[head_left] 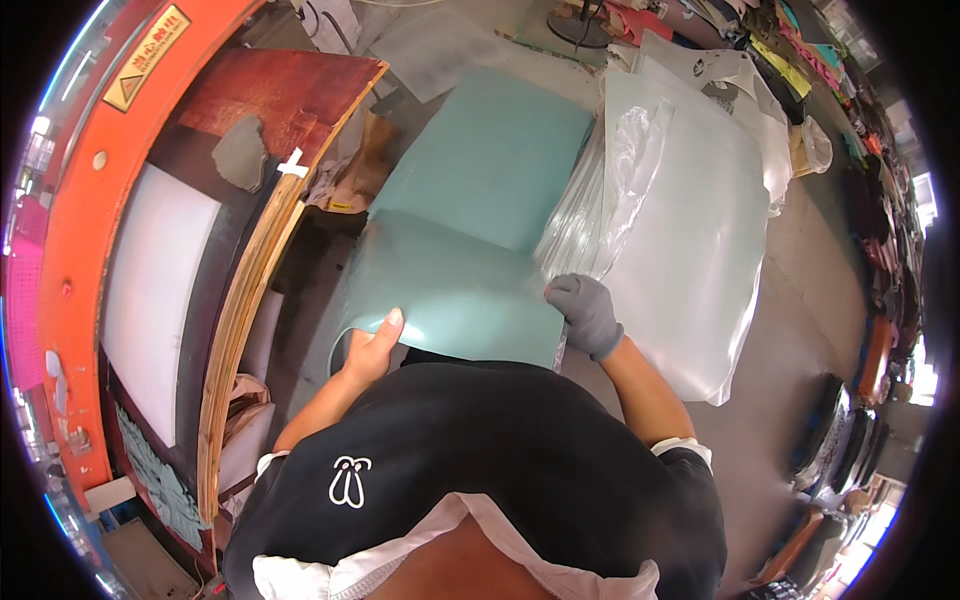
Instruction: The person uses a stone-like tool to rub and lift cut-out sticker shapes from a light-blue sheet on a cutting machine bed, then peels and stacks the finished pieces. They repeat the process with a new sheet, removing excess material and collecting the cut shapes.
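Observation:
A glossy grey-green sheet (450, 275) bends up toward my body, its near edge curled. My bare left hand (372, 348) is closed on its near left edge, thumb on top and the other fingers hidden beneath. My right hand (586, 314), in a grey glove, is closed at the sheet's right edge; the fingertips are turned away from view. Beyond the bend, a flat green surface (500, 145) stretches away from me; I cannot tell whether it is the same sheet or another below. Crumpled clear plastic film (625, 180) lies just right of it.
A pile of translucent plastic sheets (700, 240) lies to the right. At left, an orange machine frame (75, 250) stands beside a wood-edged board (235, 370) carrying a white panel (160, 290). Heaped coloured material (790, 60) lines the far right.

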### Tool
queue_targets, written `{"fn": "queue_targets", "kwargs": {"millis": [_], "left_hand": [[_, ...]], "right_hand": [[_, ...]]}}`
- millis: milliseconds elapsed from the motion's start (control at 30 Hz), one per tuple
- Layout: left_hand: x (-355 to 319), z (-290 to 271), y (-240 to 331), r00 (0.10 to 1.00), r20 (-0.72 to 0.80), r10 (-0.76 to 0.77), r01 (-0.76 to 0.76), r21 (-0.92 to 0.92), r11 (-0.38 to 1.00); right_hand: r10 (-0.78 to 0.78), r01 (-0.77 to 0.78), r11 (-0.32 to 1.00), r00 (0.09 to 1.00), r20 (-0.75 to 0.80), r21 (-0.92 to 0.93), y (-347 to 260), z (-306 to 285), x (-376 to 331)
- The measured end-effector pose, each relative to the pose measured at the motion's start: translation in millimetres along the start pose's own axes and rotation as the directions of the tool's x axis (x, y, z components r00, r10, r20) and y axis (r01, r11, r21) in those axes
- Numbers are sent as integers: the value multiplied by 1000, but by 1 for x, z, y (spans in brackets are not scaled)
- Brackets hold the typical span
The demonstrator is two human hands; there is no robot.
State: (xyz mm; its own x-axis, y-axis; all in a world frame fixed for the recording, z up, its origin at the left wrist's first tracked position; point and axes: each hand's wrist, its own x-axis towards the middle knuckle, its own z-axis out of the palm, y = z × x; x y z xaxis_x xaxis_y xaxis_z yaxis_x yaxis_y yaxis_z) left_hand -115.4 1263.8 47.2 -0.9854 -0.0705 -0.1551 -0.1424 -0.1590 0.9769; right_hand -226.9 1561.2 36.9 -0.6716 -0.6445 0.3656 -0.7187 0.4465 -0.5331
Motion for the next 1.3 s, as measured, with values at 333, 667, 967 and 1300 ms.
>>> {"fn": "queue_targets", "kwargs": {"millis": [333, 667, 967, 1300], "left_hand": [[-82, -44, 86, 702, -579, 415, -418, 137, 898], [-183, -124, 279, 257, -711, 654, -474, 497, 727], [-41, -485, 419, 463, -451, 763, -612, 461, 643], [-300, -547, 35, 452, -692, 563, 592, 705, 390]], "right_hand": [[143, -111, 977, 975, -173, 181, -72, 12, 4], [20, -135, 734, 984, 178, 665, -167, 63, 142], [55, -286, 696, 936, 348, 659, -271, 174, 409], [435, -510, 807, 855, 282, 297, -211, 294, 368]]}}
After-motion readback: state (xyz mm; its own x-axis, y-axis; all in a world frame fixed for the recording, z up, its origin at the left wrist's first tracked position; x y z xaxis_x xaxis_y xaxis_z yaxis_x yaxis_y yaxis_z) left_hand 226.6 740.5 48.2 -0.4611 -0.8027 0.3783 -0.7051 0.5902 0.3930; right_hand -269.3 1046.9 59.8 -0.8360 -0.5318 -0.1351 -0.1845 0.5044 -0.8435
